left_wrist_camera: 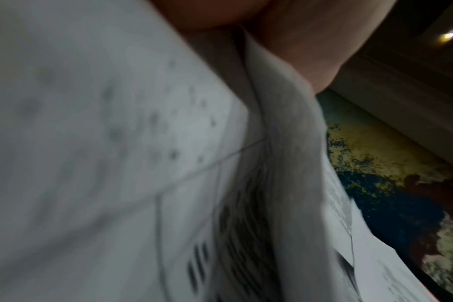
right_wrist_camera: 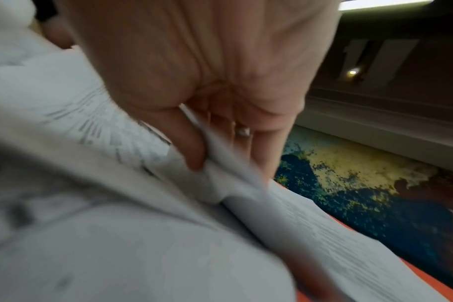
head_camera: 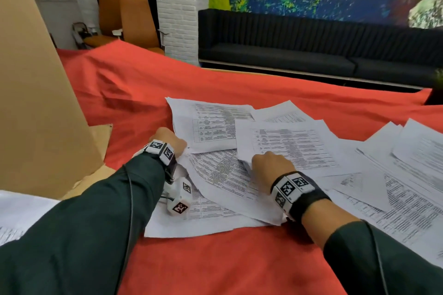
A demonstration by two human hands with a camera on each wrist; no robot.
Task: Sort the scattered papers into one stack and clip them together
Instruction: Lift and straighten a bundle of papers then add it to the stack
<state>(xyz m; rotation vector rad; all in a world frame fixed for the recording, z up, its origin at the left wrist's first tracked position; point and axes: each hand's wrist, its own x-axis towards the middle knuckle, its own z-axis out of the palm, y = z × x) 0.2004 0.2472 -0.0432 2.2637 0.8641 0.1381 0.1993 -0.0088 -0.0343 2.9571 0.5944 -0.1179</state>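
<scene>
Several printed white papers (head_camera: 215, 127) lie scattered and overlapping on a red cloth (head_camera: 134, 84). My left hand (head_camera: 171, 139) holds the near left corner of one sheet with a table printed on it; in the left wrist view that paper (left_wrist_camera: 279, 122) runs up between my fingers. My right hand (head_camera: 268, 163) pinches the near left corner of a second printed sheet (head_camera: 292, 143). In the right wrist view the thumb (right_wrist_camera: 186, 143) presses this sheet (right_wrist_camera: 220, 173) against the fingers. More papers (head_camera: 407, 175) spread to the right. No clip shows.
A tall cardboard sheet (head_camera: 31, 79) stands at the left, with flat cardboard (head_camera: 100, 141) at its foot. A dark sofa (head_camera: 311, 45) and a painted wall lie beyond the far edge. Orange chairs (head_camera: 129, 19) stand at the back left.
</scene>
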